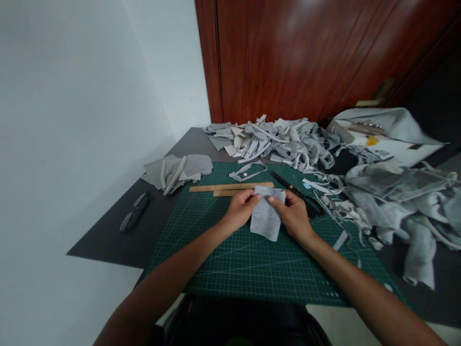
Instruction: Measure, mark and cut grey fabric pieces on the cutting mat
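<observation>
Grey cloth [266, 218] held over green mat [230, 269]

The person's left hand [240, 210] and right hand [297, 216] pinch the cloth's upper sides, each grip closed on it. On the mat's far half lie wooden rulers [216, 187] and black scissors [292, 188]; at its far edge, fabric scraps [273, 139].

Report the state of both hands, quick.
Left hand: closed, pinching the cloth near its upper left corner.
Right hand: closed, pinching the same cloth near its upper right corner.
</observation>
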`<state>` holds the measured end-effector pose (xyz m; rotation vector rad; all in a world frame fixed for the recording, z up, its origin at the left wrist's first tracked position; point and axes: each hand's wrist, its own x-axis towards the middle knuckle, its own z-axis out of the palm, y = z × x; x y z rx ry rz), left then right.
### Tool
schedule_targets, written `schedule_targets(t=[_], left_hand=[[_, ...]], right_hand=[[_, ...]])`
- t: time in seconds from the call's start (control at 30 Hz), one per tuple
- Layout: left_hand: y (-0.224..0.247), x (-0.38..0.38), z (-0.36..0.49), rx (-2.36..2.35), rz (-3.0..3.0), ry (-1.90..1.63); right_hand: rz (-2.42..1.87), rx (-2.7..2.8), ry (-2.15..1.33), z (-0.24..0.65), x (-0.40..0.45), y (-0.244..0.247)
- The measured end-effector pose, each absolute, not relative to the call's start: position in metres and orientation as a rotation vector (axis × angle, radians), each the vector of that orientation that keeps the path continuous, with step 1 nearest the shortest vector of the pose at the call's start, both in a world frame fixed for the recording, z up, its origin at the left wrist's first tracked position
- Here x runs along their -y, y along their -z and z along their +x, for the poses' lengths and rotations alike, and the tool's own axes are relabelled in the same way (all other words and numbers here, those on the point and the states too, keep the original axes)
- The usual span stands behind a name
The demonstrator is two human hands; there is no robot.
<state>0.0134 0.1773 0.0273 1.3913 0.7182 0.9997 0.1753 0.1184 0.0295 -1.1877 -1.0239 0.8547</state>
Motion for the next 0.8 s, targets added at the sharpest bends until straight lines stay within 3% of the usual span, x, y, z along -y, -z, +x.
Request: schedule_targets(t=[0.8], left_hand=[[-0.0248, -0.1719, 0.0165, -0.741, 1.493, -1.066]], right_hand=[[-1.236, 1.111, -0.775, 0.178, -0.121, -0.0217]])
